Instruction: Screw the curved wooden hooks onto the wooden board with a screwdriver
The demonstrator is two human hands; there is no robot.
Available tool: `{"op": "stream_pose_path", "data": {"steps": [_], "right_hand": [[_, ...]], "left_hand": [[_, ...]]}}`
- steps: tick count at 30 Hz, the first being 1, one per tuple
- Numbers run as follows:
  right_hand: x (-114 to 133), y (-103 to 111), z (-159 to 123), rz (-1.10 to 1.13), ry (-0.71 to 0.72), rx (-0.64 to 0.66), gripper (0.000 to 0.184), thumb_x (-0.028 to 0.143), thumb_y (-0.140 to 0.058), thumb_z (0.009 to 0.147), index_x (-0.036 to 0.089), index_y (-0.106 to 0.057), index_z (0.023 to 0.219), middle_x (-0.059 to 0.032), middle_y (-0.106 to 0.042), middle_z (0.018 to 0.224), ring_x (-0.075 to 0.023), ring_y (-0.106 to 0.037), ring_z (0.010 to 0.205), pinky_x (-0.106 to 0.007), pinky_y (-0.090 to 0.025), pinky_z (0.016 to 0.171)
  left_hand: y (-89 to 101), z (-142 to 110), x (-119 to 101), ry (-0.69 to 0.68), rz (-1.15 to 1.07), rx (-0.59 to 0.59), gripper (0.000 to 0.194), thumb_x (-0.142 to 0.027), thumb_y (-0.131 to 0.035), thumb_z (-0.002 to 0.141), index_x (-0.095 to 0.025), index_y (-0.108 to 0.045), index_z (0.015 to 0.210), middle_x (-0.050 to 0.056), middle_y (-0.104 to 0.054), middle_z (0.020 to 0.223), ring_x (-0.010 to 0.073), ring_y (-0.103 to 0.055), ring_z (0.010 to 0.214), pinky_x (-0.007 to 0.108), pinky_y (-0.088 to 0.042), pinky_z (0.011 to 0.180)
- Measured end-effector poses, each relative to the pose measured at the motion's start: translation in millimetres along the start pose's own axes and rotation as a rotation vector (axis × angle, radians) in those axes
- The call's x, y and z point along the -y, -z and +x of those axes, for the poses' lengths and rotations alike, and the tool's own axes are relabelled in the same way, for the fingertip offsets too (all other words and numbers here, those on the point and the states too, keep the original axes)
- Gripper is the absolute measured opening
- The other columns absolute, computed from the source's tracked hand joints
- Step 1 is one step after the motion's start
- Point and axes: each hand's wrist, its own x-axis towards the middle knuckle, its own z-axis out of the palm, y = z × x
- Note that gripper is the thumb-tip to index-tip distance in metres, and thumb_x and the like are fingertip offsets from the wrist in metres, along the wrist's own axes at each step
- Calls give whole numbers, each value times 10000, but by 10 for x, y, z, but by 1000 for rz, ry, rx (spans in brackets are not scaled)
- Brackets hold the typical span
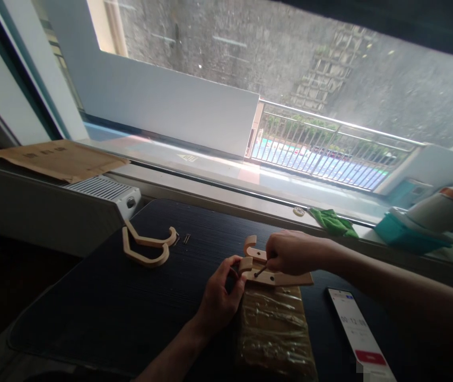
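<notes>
My left hand (221, 289) is closed on the curved end of a pale wooden hook-shaped piece (266, 277). In my closed right hand (284, 252) is a thin metal tool (261, 270), perhaps a hex key, its tip at a hole in that piece. A second hooked piece (250, 243) lies just behind, partly covered by my right hand. Both rest at the far end of a block wrapped in shiny brown tape (276, 329). To the left, two more bent wooden pieces (147, 260) lie on the table beside a few small screws (187, 239).
The dark table (103, 302) stands against a window sill. A phone (356, 329) showing a timer lies right of the block. On the sill are a tape roll (298, 211), a green cloth (333, 222) and a teal container (409, 233). A brown envelope (59, 159) lies at the left.
</notes>
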Motion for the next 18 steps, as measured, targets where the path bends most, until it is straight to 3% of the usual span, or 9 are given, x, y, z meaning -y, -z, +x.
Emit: {"op": "stream_pose_path", "data": {"steps": [5, 10, 14, 18], "right_hand": [[66, 45, -50, -79, 87, -25, 167, 172, -568, 761, 221, -664, 888, -56, -687, 835, -204, -622, 772, -271, -408, 565], [156, 63, -134, -280, 286, -75, 211, 80, -491, 822, 191, -645, 912, -74, -649, 985, -160, -598, 701, -262, -360, 515], [183, -6, -112, -427, 442, -158, 254, 71, -408, 870, 157, -640, 816, -92, -651, 861, -170, -578, 697, -271, -307, 493], [183, -6, -57, -367, 400, -83, 231, 87, -447, 845, 165, -645, 756, -74, -649, 809, -157, -569, 636, -280, -291, 477]], "left_hand": [[5, -12, 2, -20, -8, -7, 289, -191, -518, 860, -222, -484, 1145, 12, -613, 984, 130, -586, 783, 262, -467, 796], [12, -11, -3, -31, -6, 0, 289, -195, -529, 857, -227, -490, 1142, 7, -623, 974, 128, -594, 770, 254, -478, 774], [14, -8, -10, -20, -2, -2, 288, -197, -525, 861, -230, -485, 1145, 6, -621, 962, 130, -593, 774, 256, -477, 774], [6, -14, 7, 5, -3, 6, 292, -199, -519, 862, -228, -482, 1150, 13, -619, 971, 141, -594, 796, 270, -472, 785]]}}
